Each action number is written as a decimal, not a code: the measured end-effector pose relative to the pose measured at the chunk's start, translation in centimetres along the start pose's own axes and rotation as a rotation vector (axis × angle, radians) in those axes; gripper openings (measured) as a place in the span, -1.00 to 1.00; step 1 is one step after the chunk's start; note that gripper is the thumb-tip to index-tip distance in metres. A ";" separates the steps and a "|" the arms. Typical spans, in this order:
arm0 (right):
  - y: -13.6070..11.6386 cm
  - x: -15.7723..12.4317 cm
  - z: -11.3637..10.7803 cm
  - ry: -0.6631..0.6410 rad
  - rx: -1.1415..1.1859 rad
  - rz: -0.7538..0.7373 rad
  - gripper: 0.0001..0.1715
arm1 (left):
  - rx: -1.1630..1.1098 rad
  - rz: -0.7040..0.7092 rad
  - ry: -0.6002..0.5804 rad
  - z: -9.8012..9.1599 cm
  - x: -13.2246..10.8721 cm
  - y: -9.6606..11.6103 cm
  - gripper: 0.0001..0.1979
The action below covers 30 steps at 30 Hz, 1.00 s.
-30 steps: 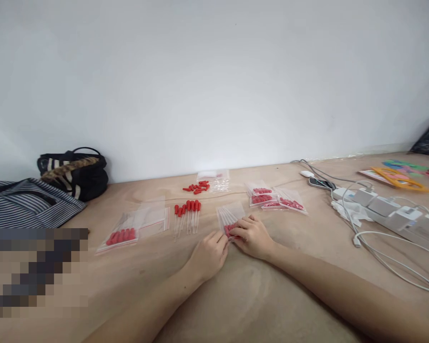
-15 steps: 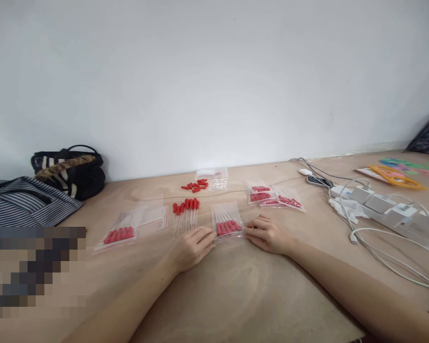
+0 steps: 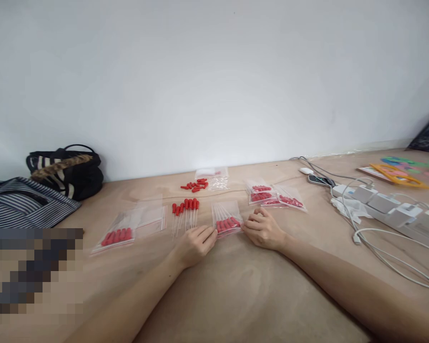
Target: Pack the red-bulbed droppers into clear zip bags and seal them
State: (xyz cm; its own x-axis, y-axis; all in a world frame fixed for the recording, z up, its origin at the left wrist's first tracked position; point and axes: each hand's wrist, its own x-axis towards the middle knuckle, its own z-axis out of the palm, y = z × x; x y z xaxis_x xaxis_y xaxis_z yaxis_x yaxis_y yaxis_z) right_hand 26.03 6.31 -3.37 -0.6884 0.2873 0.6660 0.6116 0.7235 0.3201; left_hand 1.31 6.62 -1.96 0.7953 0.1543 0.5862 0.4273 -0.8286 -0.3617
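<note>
Pale plywood bench [image 3: 236, 295] against a white wall, with a clear bag of red-bulbed droppers [image 3: 227, 220] lying flat at its middle. The left hand [image 3: 195, 244] and right hand [image 3: 263, 229] rest on the bench, fingertips pinching the bag's near corners.

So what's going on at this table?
A person's left hand and right hand rest at the two near corners of a clear zip bag of red-bulbed droppers lying flat on the wooden table. Loose droppers lie just left of it; more filled bags sit beyond the right hand.
</note>
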 end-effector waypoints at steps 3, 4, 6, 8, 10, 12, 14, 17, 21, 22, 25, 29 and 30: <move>-0.1 0.1 -0.3 0.006 -0.004 0.029 -0.80 | 0.016 0.005 -0.003 0.1 0.0 -0.1 -0.78; -0.2 0.2 -0.4 0.008 -0.008 0.039 -0.82 | 0.019 0.008 -0.005 0.2 0.0 -0.2 -0.77; -0.4 0.4 -0.5 0.012 -0.015 0.057 -0.86 | 0.020 0.010 -0.005 0.2 0.1 -0.2 -0.76; -0.7 0.7 -0.5 0.013 -0.019 0.056 -0.85 | 0.017 0.008 0.000 0.2 0.1 -0.2 -0.77; -0.9 0.8 -0.2 0.012 -0.021 0.043 -0.81 | 0.011 0.006 0.009 0.2 0.0 -0.2 -0.77; -1.0 0.8 0.1 0.017 -0.017 0.030 -0.77 | 0.007 0.012 0.024 0.1 -0.1 -0.3 -0.78; -1.1 0.8 0.2 0.032 -0.005 0.027 -0.78 | 0.005 0.026 0.044 0.1 0.0 -0.3 -0.81; -1.1 0.8 0.2 0.050 -0.003 0.025 -0.79 | 0.007 0.039 0.071 -0.1 0.2 -0.3 -0.85; -1.4 1.2 -0.1 0.063 -0.022 0.033 -0.81 | -0.002 0.077 0.089 -0.2 0.7 -0.3 -0.82; -1.6 1.4 0.0 0.071 -0.023 0.036 -0.82 | -0.006 0.091 0.095 -0.2 0.8 -0.3 -0.82; -2.0 1.9 0.2 0.095 -0.024 0.027 -0.84 | -0.013 0.125 0.113 -0.1 1.0 -0.4 -0.84; -2.2 2.1 0.6 0.129 -0.008 0.008 -0.83 | -0.012 0.142 0.137 0.0 1.1 -0.5 -0.84; -2.3 2.1 0.6 0.135 -0.004 0.009 -0.83 | -0.011 0.140 0.141 0.0 1.1 -0.5 -0.84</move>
State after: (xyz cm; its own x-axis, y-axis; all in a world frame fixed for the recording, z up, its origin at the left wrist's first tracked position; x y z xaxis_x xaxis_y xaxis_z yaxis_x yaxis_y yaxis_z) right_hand 22.98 5.63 -3.06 -0.6243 0.2060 0.7535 0.6190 0.7189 0.3163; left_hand 1.92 7.21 -1.13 0.7782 -0.0395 0.6268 0.3110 -0.8429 -0.4391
